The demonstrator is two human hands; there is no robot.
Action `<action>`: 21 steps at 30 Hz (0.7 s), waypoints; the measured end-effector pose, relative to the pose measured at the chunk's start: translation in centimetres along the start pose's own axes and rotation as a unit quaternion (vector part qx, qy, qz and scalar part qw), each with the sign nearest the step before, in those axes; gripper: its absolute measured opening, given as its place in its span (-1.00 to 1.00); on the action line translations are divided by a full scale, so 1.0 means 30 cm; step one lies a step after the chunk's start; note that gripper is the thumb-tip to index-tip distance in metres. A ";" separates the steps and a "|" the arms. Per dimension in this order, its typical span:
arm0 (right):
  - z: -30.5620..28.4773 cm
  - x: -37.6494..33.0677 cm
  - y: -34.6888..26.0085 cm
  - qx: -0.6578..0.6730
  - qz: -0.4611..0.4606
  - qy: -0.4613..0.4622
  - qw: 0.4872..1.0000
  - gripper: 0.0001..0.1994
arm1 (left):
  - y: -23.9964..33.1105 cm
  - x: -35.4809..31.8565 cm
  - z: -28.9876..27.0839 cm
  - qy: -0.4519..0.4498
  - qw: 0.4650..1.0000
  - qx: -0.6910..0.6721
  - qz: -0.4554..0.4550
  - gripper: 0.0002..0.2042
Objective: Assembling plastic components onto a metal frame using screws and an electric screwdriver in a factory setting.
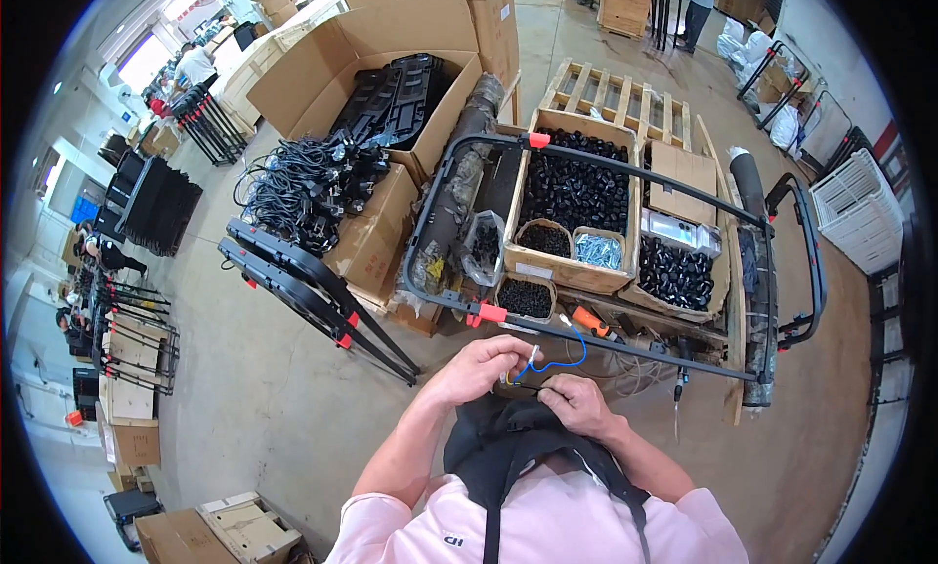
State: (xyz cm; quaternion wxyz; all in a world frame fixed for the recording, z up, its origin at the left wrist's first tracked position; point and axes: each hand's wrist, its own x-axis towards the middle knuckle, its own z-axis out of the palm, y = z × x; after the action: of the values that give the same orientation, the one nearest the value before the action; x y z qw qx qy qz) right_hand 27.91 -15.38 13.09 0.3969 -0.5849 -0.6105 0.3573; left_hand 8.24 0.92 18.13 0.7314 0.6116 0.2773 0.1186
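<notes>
In front of my apron, my left hand (pixel 482 369) is closed in a pinch on a small white connector (pixel 533 353). A thin blue wire (pixel 576 360) loops out from there to the right and up toward the frame's lower bar. Short yellow and blue wire ends show just below the fingers. My right hand (pixel 576 404), also closed, grips a black cable (pixel 528 387) that runs across to the left hand. Just beyond both hands lies a long black tubular frame (pixel 625 343) with red clips (pixel 486 314), resting across the work stand.
Beyond the frame, cartons hold black plastic knobs (pixel 576 178), bolts (pixel 598 251) and small black parts (pixel 525 297). An orange power tool (pixel 590 320) lies under the lower bar. Left stand folded black frames (pixel 313 281) and a box piled with black power cords (pixel 303 193).
</notes>
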 end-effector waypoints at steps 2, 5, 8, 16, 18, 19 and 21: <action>0.004 -0.004 0.005 0.003 0.018 -0.013 1.000 -0.80 | 0.036 -0.013 0.002 -0.029 0.996 0.067 0.050 -0.67; 0.012 -0.007 0.008 0.032 0.049 -0.031 0.998 -0.79 | 0.051 -0.022 -0.006 -0.023 0.984 0.106 0.138 -0.60; 0.012 0.001 0.003 0.074 0.066 -0.041 0.994 -0.77 | 0.023 -0.015 -0.032 -0.028 0.968 0.137 0.209 -0.58; 0.022 0.022 -0.001 0.074 0.100 -0.108 0.986 -0.76 | 0.040 -0.027 -0.062 -0.131 0.977 0.084 0.144 -0.64; 0.053 0.016 0.017 0.116 0.099 -0.069 0.986 -0.76 | 0.047 -0.033 -0.051 -0.132 0.989 0.016 0.057 -0.62; 0.062 0.019 0.024 0.115 0.099 -0.072 0.986 -0.76 | 0.054 -0.037 -0.049 -0.129 0.990 -0.050 -0.030 -0.61; 0.076 0.026 0.035 0.103 0.110 -0.057 0.987 -0.75 | 0.056 -0.039 -0.048 -0.096 0.995 -0.008 -0.022 -0.64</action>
State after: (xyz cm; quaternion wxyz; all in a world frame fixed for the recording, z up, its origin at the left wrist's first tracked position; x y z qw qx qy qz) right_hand 26.29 -14.47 11.23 0.3780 -0.5827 -0.5241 0.4928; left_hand 6.77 1.88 19.89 0.7617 0.6082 0.2185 0.0457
